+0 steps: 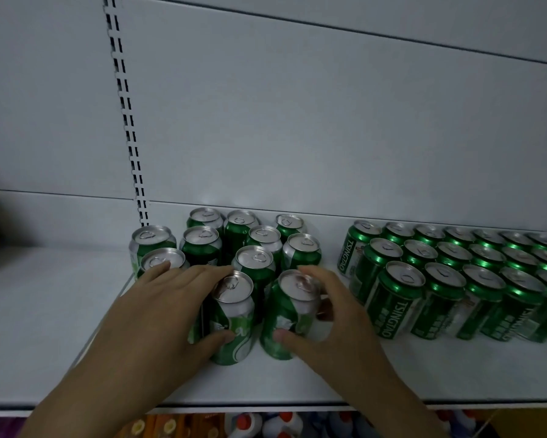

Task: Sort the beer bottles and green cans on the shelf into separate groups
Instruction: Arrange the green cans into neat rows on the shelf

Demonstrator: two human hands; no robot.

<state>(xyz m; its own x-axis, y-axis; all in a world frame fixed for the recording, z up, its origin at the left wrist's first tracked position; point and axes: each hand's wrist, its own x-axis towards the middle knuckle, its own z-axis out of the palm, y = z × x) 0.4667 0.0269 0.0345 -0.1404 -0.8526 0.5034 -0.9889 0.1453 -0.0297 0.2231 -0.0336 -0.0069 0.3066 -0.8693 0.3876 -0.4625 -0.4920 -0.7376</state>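
Two hands each grip an upright green can left of the Tsingtao can block (455,279) on the shelf (424,374): the left hand (167,311) curls thumb and fingers round the farther can (234,320), the right hand (338,324) round the nearer can (292,314).

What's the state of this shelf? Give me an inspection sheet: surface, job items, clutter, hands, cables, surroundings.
Surface: white shelf, cans standing upright on it.
Job's things: loose green cans clustered at the left and centre; Tsingtao cans in tidy rows on the right, with a gap between the two groups. Beer bottles: nothing seen.
Clutter: nothing seen.
Hands: left hand holds the front-left can; right hand holds the front-right can, thumb in front and fingers behind.
Cables: nothing seen.
Surroundings: white back panel with a slotted upright; orange-capped bottles on the level below.
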